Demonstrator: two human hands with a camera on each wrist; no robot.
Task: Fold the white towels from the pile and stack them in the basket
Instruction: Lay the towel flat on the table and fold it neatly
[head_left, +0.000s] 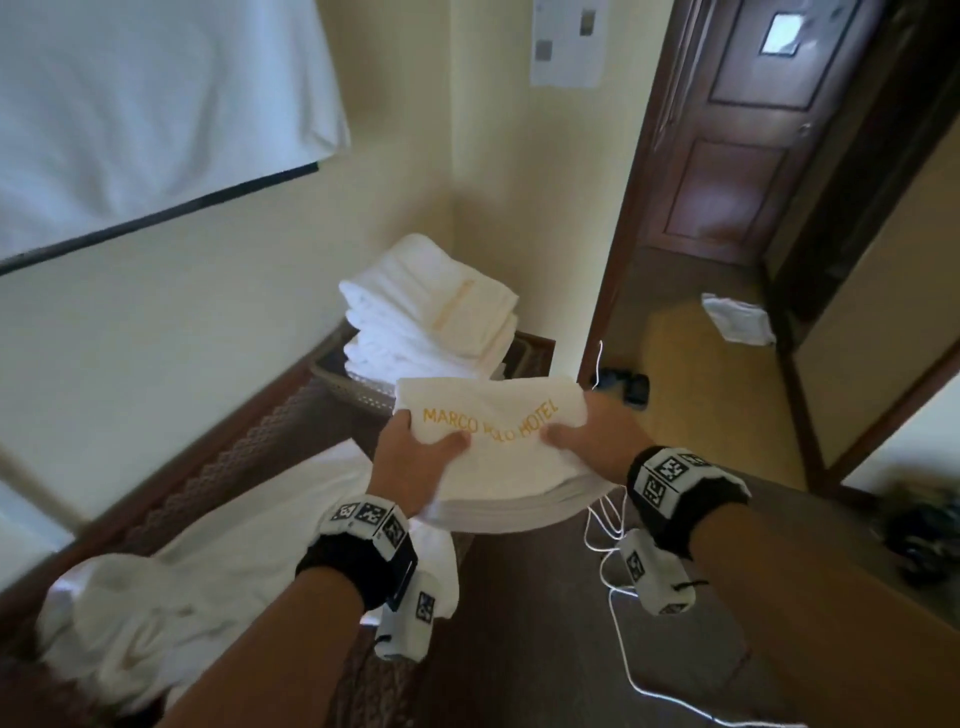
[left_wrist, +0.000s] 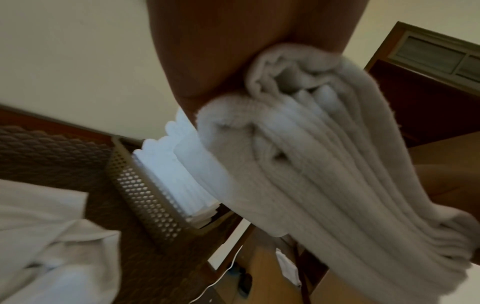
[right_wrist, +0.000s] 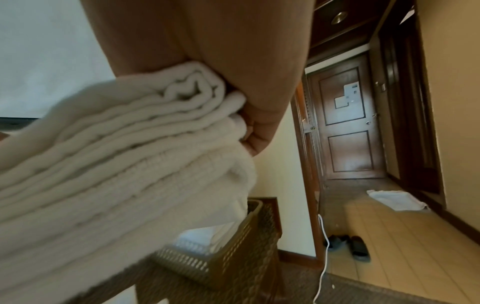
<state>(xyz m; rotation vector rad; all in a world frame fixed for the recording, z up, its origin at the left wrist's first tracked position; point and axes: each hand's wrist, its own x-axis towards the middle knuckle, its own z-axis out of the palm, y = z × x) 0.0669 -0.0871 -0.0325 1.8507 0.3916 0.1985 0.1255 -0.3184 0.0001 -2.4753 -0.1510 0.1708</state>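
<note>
Now both hands, left hand (head_left: 415, 451) and right hand (head_left: 592, 439), fingers clamped on folded towel (head_left: 498, 467) edges, keeping folds flat for basket (head_left: 358, 392) stack (head_left: 431, 312).

This is a hotel guest room. The folded white towel (head_left: 498, 447) carries gold stitched lettering reading "MARCO POLO HOTEL". A perforated basket (left_wrist: 145, 197) holds a tall stack of folded towels (head_left: 431, 306), and loose white linen (head_left: 156, 613) lies on a patterned brown surface beside it. A short tiled entry passage leads to a dark panelled wooden door (right_wrist: 348, 123) with a notice sheet (right_wrist: 346, 96) fixed to it, as hotel room doors have. A pair of dark slippers (right_wrist: 348, 244) sits on the tiled floor (right_wrist: 405, 246) by the passage, and a white mat (right_wrist: 397, 199) lies near the door.
</note>
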